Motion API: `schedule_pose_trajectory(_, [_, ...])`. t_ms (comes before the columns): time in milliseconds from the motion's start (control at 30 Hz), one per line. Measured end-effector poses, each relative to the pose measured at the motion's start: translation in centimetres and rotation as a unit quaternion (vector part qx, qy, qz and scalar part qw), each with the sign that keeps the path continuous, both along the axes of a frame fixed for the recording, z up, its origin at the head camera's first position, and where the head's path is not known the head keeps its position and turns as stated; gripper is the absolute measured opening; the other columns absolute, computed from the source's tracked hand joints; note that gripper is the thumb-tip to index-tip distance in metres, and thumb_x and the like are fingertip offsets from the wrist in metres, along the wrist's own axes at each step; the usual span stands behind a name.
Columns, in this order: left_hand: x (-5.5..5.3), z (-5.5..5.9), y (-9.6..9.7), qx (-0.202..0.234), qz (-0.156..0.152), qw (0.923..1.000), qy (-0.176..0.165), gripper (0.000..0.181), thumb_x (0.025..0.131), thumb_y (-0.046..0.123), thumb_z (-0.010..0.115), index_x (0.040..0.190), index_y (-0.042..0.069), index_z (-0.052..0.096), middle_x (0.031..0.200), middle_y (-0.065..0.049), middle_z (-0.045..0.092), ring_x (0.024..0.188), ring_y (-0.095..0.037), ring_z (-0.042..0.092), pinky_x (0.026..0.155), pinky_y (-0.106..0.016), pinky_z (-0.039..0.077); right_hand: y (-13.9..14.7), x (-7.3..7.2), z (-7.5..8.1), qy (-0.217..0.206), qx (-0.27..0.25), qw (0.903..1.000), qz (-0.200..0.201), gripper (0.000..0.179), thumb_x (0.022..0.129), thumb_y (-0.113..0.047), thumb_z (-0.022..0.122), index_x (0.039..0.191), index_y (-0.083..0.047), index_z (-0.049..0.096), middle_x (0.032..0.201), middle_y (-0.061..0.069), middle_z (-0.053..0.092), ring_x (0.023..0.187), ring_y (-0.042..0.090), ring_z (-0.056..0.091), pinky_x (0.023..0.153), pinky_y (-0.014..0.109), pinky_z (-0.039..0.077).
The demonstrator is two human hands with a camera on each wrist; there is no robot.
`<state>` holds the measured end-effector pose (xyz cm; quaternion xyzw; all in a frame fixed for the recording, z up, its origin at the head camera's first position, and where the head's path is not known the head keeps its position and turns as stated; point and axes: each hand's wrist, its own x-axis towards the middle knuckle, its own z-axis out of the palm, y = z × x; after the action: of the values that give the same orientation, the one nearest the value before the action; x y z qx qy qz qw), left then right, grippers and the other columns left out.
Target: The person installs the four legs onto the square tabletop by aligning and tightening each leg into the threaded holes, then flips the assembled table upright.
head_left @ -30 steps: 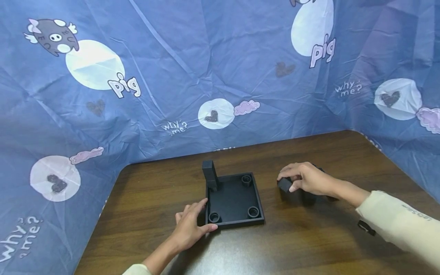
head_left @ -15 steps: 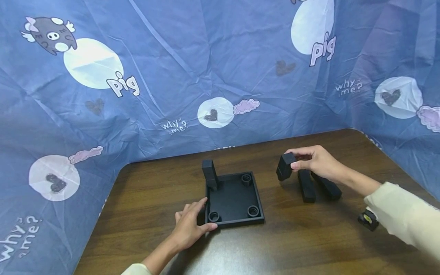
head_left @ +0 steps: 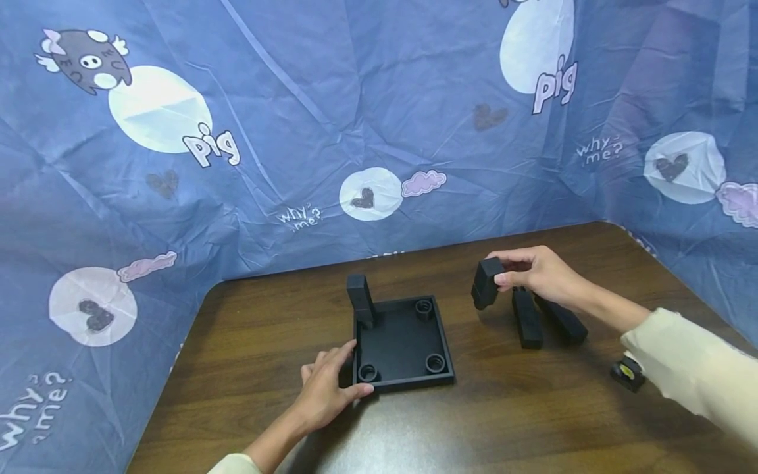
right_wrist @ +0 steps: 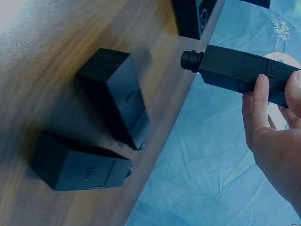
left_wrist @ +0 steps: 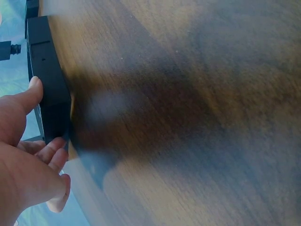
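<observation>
The blue cloth [head_left: 379, 99] carries printed words: "pig" [head_left: 211, 149] at upper left and again [head_left: 555, 87] at upper right, and "why me?" at lower left [head_left: 34, 407], mid-centre [head_left: 300, 218] and right [head_left: 600, 151]. The raised black block [right_wrist: 228, 66] and two lying blocks [right_wrist: 129, 96] bear small marks, too faint to read.

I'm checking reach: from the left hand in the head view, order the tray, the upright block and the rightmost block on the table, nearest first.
1. Tray: touched by the left hand.
2. Upright block: at the tray's far left corner.
3. Rightmost block: lying on the table, right of the tray.
</observation>
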<state>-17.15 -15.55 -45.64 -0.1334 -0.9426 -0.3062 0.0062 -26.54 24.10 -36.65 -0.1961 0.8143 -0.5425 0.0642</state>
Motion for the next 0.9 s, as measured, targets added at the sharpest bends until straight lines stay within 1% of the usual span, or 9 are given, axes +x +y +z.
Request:
schedule_pose_trajectory(67, [0.0, 0.0, 0.0, 0.0, 0.001, 1.0, -0.003, 0.08, 0.076, 0.036, 0.082, 0.142, 0.006, 0.048, 0.122, -0.01, 0.062, 0.113, -0.026, 0.049, 0.084, -0.048, 0.025, -0.4, -0.2, 0.1, -0.001, -0.003, 1.0, 0.004, 0.045, 0.088, -0.009, 0.072, 0.129, 0.004, 0.059, 0.104, 0.019, 0.069, 0.084, 0.021, 0.07, 0.073, 0.032, 0.055])
schedule_pose_trajectory(200, [0.1, 0.0, -0.1, 0.002, 0.001, 1.0, -0.006, 0.081, 0.076, 0.035, 0.083, 0.142, 0.006, 0.047, 0.123, -0.01, 0.062, 0.113, -0.026, 0.049, 0.085, -0.048, 0.024, -1.2, -0.6, 0.3, -0.004, -0.006, 0.9999, 0.009, 0.046, 0.088, -0.008, 0.071, 0.13, 0.004, 0.058, 0.107, 0.02, 0.067, 0.085, 0.026, 0.07, 0.074, 0.032, 0.055])
schedule_pose_trajectory(267, [0.1, 0.0, -0.1, 0.002, 0.0, 1.0, -0.005, 0.081, 0.076, 0.035, 0.083, 0.142, 0.006, 0.047, 0.123, -0.01, 0.062, 0.113, -0.026, 0.049, 0.085, -0.048, 0.024, -1.8, -0.8, 0.3, -0.008, -0.01, 0.9998, 0.012, 0.046, 0.088, -0.008, 0.071, 0.13, 0.004, 0.058, 0.109, 0.02, 0.067, 0.087, 0.025, 0.07, 0.076, 0.033, 0.055])
schedule_pose_trajectory(333, [0.0, 0.0, -0.1, 0.001, 0.0, 1.0, -0.005, 0.08, 0.076, 0.034, 0.083, 0.142, 0.005, 0.047, 0.123, -0.01, 0.062, 0.113, -0.026, 0.049, 0.085, -0.048, 0.025, -2.3, -1.0, 0.3, -0.01, -0.013, 0.9998, 0.013, 0.047, 0.088, -0.007, 0.072, 0.131, 0.004, 0.058, 0.11, 0.018, 0.067, 0.088, 0.022, 0.07, 0.078, 0.035, 0.055])
schedule_pose_trajectory(433, [0.0, 0.0, 0.0, 0.0, 0.002, 1.0, -0.007, 0.08, 0.076, 0.034, 0.083, 0.142, 0.006, 0.047, 0.124, -0.01, 0.061, 0.114, -0.026, 0.049, 0.086, -0.048, 0.024, -3.0, -1.3, 0.3, -0.011, -0.021, 0.9995, 0.02, 0.046, 0.087, -0.006, 0.072, 0.129, 0.005, 0.059, 0.108, 0.017, 0.067, 0.087, 0.019, 0.069, 0.077, 0.036, 0.055])
schedule_pose_trajectory(633, [0.0, -0.1, 0.0, 0.001, 0.003, 1.0, -0.004, 0.08, 0.076, 0.032, 0.083, 0.142, 0.006, 0.047, 0.125, -0.01, 0.061, 0.114, -0.026, 0.049, 0.087, -0.049, 0.024, -4.3, -1.8, 0.4, -0.019, -0.049, 0.9978, 0.04, 0.041, 0.087, -0.003, 0.071, 0.126, 0.005, 0.061, 0.105, 0.017, 0.068, 0.087, 0.021, 0.069, 0.076, 0.035, 0.055])
schedule_pose_trajectory(800, [0.0, -0.1, 0.0, 0.001, 0.003, 1.0, -0.003, 0.08, 0.076, 0.033, 0.083, 0.143, 0.006, 0.047, 0.125, -0.01, 0.061, 0.115, -0.026, 0.049, 0.087, -0.049, 0.024, -5.5, -2.0, 0.4, -0.032, -0.056, 0.9971, 0.042, 0.042, 0.087, -0.002, 0.071, 0.127, 0.006, 0.06, 0.107, 0.019, 0.068, 0.086, 0.022, 0.069, 0.077, 0.036, 0.055])
schedule_pose_trajectory(900, [0.0, 0.0, -0.1, 0.001, 0.002, 1.0, -0.005, 0.08, 0.076, 0.034, 0.083, 0.143, 0.006, 0.047, 0.126, -0.01, 0.061, 0.115, -0.026, 0.048, 0.087, -0.049, 0.024, -6.3, -2.3, 0.3, -0.032, -0.063, 0.9961, 0.053, 0.038, 0.087, -0.001, 0.07, 0.124, 0.004, 0.062, 0.105, 0.018, 0.068, 0.087, 0.022, 0.069, 0.078, 0.037, 0.055])
